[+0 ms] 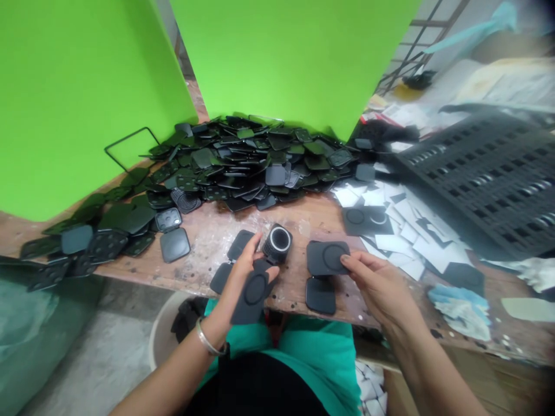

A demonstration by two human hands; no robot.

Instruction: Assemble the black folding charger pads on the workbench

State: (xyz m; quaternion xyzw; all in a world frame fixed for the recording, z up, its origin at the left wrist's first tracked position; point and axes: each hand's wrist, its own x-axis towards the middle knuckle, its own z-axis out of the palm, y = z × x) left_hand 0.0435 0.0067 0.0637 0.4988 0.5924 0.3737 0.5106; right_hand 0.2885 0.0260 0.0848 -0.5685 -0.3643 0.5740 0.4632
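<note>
My left hand point(245, 260) is closed around a dark flat piece with a ring mark point(255, 289), which lies across the palm and wrist. At its fingertips stands a black block with a pale ring on its top point(278, 240); I cannot tell whether the hand grips it too. My right hand point(368, 271) pinches the right edge of a black rounded-corner pad with a ring mark point(321, 258) between thumb and fingers. That pad overlaps the far edge of a black square plate point(321, 296) at the table's front. Black squares point(240, 245) lie partly behind my left hand.
A large heap of black square plates point(243, 156) covers the back of the wooden table point(208, 231). White paper pieces point(403, 231), another ring-marked sheet point(366, 219) and a black slotted rack point(489, 173) are on the right. Green panels point(295, 52) stand behind.
</note>
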